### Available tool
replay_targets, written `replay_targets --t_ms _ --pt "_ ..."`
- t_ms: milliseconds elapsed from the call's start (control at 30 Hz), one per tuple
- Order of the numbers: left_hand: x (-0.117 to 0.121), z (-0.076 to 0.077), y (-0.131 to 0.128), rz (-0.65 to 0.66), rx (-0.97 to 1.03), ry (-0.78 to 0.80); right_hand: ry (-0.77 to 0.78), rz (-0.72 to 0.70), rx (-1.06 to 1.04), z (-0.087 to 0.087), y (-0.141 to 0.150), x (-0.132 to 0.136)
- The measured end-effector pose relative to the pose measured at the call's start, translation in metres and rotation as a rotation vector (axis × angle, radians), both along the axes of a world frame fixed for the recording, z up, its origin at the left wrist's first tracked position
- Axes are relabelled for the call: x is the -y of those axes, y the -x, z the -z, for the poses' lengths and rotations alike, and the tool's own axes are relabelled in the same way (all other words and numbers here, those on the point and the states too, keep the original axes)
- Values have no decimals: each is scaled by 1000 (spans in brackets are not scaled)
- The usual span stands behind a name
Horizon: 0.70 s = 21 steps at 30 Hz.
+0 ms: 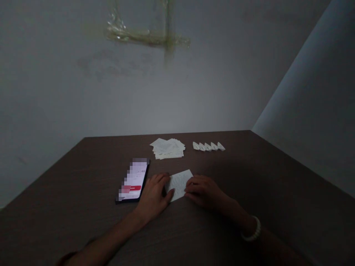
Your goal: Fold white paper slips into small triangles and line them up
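A small sheet of printed paper (179,184) lies at a slant low over the table, between my two hands. My left hand (155,194) grips its left side, thumb at the lower corner and fingers at the upper one. At the right edge, my right hand (203,190) pinches the sheet between thumb and curled fingers; a pale beaded bracelet (256,231) circles that wrist. Farther back is a loose pile of similar printed papers (168,147). Right of the pile, several small white folded paper pieces (209,147) stand in a row.
A phone (134,181) with a lit screen lies just left of my left hand. The brown wooden table (83,177) reaches back to a grey wall (133,99) with strips of yellowed tape (149,38) on it. Another wall (316,111) borders the table at the right.
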State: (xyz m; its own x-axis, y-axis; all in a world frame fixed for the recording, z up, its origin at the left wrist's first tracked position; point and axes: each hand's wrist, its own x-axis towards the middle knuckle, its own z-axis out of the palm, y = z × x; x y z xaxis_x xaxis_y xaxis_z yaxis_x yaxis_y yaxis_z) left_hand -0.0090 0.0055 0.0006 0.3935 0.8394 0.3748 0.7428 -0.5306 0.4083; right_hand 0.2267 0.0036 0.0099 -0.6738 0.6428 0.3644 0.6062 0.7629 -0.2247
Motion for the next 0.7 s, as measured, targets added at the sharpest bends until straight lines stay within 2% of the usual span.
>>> replay_targets --t_ms 100,233,367,700 --pt "-1 1 1 8 -19 4 27 77 -103 4 -7 -4" --pt "-3 2 5 73 14 7 33 189 -110 7 -19 -13" --pt "-6 4 9 118 17 22 83 180 -79 7 -23 -16" --pt "-3 -3 7 117 -6 40 100 159 -92 6 -22 -14"
